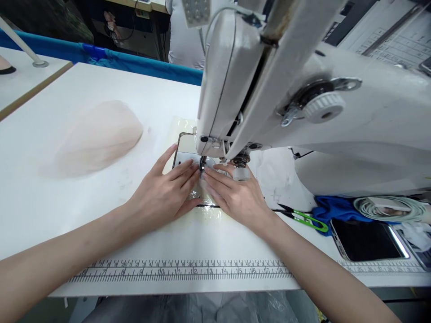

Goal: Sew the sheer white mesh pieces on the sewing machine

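Note:
Both hands rest at the needle area of a white sewing machine [222, 76]. My left hand [164, 193] lies left of the presser foot [202, 164], its fingers stretched out over the metal needle plate [185, 144]. From the other side my right hand [237, 193] reaches in, fingers extended flat, with the tips close to the foot. Part of it is behind the machine's lower fittings. Any thin material under the fingertips is too small or too hidden to make out. A sheer pale pink fabric piece [101, 139] lies on the table to the left.
Along the table's front edge runs a printed ruler [193, 271]. Green-handled thread snips [303, 219], a blue cloth [325, 208], a phone [368, 240] and a coiled pale cord [387, 208] lie at the right. Blue fabric [144, 65] borders the table's back.

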Tool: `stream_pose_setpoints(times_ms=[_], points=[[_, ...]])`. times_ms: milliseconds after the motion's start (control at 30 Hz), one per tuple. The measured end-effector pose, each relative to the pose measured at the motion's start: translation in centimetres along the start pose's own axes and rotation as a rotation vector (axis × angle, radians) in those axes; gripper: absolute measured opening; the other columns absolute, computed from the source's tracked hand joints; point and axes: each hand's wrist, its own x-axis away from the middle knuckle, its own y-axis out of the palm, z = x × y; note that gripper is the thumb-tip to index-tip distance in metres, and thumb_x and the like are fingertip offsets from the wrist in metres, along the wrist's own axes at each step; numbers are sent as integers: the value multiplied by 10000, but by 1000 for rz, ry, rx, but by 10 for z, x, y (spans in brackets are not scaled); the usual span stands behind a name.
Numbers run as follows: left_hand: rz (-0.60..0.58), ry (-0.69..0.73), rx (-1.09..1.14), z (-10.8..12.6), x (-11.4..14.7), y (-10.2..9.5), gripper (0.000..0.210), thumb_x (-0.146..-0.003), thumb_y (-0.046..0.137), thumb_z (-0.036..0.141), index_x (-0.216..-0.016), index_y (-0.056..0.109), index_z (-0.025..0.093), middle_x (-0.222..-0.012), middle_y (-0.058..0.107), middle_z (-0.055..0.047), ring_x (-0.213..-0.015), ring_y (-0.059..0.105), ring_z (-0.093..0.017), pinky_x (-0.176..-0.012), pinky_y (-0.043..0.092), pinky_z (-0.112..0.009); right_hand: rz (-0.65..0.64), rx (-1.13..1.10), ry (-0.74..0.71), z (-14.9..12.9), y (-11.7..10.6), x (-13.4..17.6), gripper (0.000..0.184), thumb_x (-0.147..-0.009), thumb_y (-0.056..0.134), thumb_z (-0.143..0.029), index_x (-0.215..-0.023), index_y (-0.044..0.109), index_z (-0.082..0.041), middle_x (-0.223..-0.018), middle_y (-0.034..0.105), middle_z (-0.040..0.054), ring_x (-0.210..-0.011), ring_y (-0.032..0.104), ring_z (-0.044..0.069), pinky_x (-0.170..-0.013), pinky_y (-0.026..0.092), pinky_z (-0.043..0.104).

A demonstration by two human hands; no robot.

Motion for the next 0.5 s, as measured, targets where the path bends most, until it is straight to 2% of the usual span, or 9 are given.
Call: stream_pose_setpoints(times_ms=[200, 367, 500], points=[[35, -6, 17, 1, 1, 2, 409, -968, 479, 389, -1243, 583, 105, -1189, 692, -127, -1176, 617, -252, -1214, 200, -559, 16, -18, 5, -1, 0, 2, 251, -964, 507, -233, -1101, 708, -169, -1011, 755, 67, -993, 632, 196, -975, 401, 400], [13, -12, 18, 4, 1, -2, 341, -958, 499, 363, -1233, 590, 182, -1192, 695, -72, -1205, 594, -249, -1212, 213, -550, 7, -47, 106, 4, -5, 0, 395, -928, 537, -483, -1096, 709, -170, -1063, 736, 92, -1099, 594, 256, -1012, 367, 447], [10, -61, -51, -13, 2, -12, 274, -941, 533, 388, -1122, 639, 212, -1154, 709, -25, -1200, 590, -259, -1186, 263, -566, -23, 22, 141, 7, -12, -2, 348, -990, 442, -382, -1007, 726, -182, -1049, 737, 58, -1096, 593, 241, -1071, 333, 442]])
